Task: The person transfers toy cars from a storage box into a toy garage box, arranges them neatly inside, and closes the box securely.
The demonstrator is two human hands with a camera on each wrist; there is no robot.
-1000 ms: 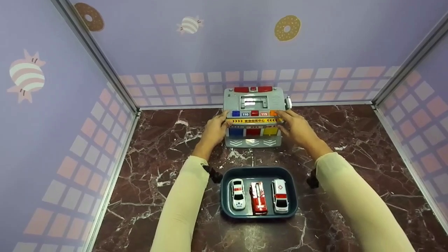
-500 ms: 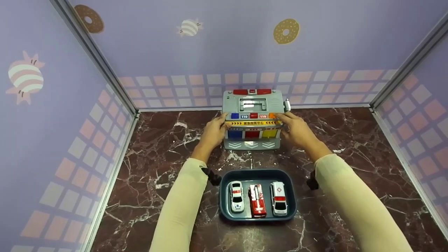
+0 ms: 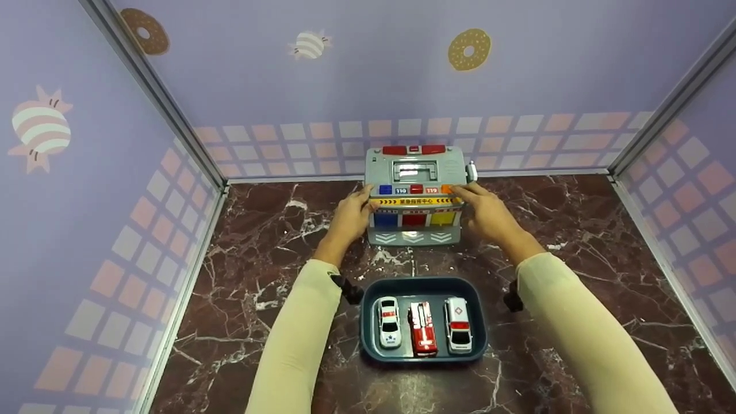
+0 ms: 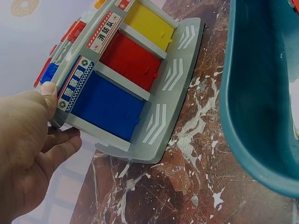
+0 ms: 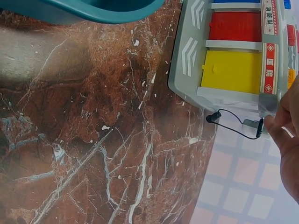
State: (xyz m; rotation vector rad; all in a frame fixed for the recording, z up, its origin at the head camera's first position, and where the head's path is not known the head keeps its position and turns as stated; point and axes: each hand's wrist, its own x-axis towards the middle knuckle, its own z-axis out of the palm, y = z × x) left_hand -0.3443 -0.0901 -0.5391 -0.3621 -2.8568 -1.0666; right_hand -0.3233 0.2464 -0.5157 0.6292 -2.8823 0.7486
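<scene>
A grey toy garage [image 3: 415, 169] stands against the back wall, its blue, red and yellow doors [image 4: 108, 106] down. A yellow strip with writing runs along its front. At its left front corner, my left hand [image 3: 349, 217] grips the roof edge, thumb on the rim and the other fingers curled below in the left wrist view. My right hand [image 3: 490, 214] grips the opposite corner, fingertips beside the orange button; only part of this hand [image 5: 287, 126] shows in the right wrist view. A black cord [image 5: 238, 125] loops near its fingers.
A dark teal tray [image 3: 424, 359] lies in front of the garage. In it are a white toy police car [image 3: 390, 322], a red toy fire engine [image 3: 424, 330] and a white toy ambulance [image 3: 458, 325]. Patterned walls enclose the dark marbled surface [image 3: 259, 247] on three sides.
The head view has shifted slightly, so everything sits a little lower in it. Both hands keep their hold on the toy garage, and the tray with the cars stays put.
</scene>
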